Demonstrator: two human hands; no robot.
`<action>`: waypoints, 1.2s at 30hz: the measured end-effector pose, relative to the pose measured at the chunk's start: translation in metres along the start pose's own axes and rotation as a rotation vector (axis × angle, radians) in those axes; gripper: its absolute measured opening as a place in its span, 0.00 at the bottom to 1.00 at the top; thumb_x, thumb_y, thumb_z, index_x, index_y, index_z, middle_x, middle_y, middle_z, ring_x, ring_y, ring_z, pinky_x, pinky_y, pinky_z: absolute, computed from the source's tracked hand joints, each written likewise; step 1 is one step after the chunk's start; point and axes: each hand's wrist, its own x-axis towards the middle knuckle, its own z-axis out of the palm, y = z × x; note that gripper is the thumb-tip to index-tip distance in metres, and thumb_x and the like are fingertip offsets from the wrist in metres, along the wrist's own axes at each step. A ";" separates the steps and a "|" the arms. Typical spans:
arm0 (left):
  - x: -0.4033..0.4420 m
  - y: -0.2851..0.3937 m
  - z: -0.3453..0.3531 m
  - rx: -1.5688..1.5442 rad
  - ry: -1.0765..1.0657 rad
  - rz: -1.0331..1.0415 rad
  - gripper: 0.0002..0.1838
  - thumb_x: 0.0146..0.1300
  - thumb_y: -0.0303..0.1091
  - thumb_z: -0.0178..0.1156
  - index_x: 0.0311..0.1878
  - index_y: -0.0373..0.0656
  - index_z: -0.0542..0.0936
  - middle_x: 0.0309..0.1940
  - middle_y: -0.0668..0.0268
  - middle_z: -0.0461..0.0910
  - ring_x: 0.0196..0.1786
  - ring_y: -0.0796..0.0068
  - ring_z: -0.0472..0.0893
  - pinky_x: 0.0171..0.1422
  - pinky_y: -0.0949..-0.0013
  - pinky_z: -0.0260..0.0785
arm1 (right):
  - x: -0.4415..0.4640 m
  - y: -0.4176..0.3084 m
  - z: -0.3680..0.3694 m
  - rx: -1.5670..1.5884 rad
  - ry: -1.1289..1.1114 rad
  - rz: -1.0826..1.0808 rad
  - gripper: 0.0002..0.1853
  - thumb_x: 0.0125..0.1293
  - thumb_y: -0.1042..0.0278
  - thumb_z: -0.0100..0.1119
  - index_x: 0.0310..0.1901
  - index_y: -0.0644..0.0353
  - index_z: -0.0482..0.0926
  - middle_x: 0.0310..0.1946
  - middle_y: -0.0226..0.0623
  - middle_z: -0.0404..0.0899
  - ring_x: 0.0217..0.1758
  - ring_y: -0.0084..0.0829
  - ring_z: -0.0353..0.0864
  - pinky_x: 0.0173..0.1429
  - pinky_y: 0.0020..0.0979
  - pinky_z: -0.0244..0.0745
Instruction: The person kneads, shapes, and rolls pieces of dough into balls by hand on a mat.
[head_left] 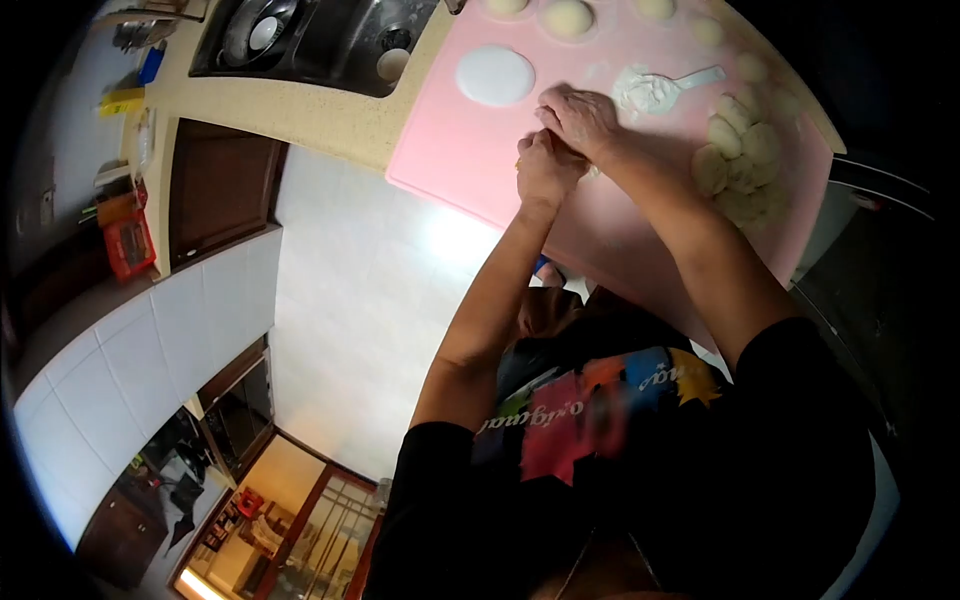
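My left hand (548,172) and my right hand (580,118) meet over the pink mat (440,150), fingers curled and pressed together. Whatever lies under them is hidden. Just right of my right hand, a white spoon or scoop (700,77) rests in a small heap of white flour (643,92). A flat white disc (495,75) lies to the left of my hands. Farther right sits a cluster of flattened dough pieces (740,150). Several round dough balls (568,17) line the mat's far edge.
A double sink (340,45) with a metal bowl (262,38) is set in the beige counter (300,120) at upper left. Dark wooden cabinets (220,195) stand below it. A red container (128,245) sits on the side counter. The mat's front edge faces my body.
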 end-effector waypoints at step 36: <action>-0.042 -0.024 0.009 -0.139 0.038 -0.019 0.27 0.53 0.34 0.74 0.54 0.38 0.74 0.54 0.50 0.74 0.56 0.48 0.79 0.58 0.53 0.75 | -0.044 -0.017 -0.007 -0.003 0.149 -0.148 0.09 0.68 0.59 0.60 0.44 0.52 0.79 0.41 0.34 0.85 0.45 0.35 0.84 0.50 0.40 0.71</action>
